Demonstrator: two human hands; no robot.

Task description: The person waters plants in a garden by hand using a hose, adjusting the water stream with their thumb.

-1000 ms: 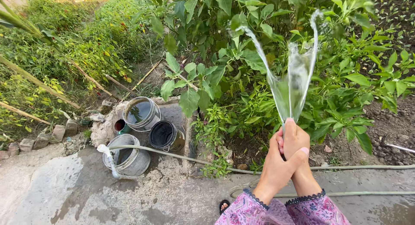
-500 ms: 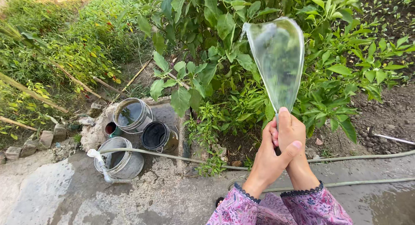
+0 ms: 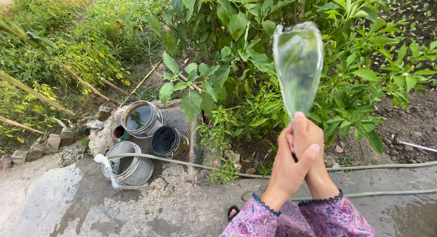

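My left hand (image 3: 286,169) and my right hand (image 3: 307,137) are clasped together around the end of a hose, which is hidden inside the fingers. A flat fan of water (image 3: 298,66) shoots up from between my thumbs onto the leafy green plants (image 3: 255,59) ahead. The thin hose (image 3: 378,165) runs along the ground from my hands toward the right edge and also left toward the buckets. My sleeves are pink with a floral pattern.
Two metal buckets (image 3: 142,118) (image 3: 129,169), a dark bucket (image 3: 167,141) and a small can (image 3: 118,133) stand at a stone basin to the left. Wet concrete (image 3: 150,209) lies below. Bare soil (image 3: 409,123) is at the right, bricks (image 3: 36,150) at the left. A sandalled toe (image 3: 234,213) shows.
The water went from two split jets to a closed fan shape. My clasped hands stayed in about the same place, and the view shifted slightly.
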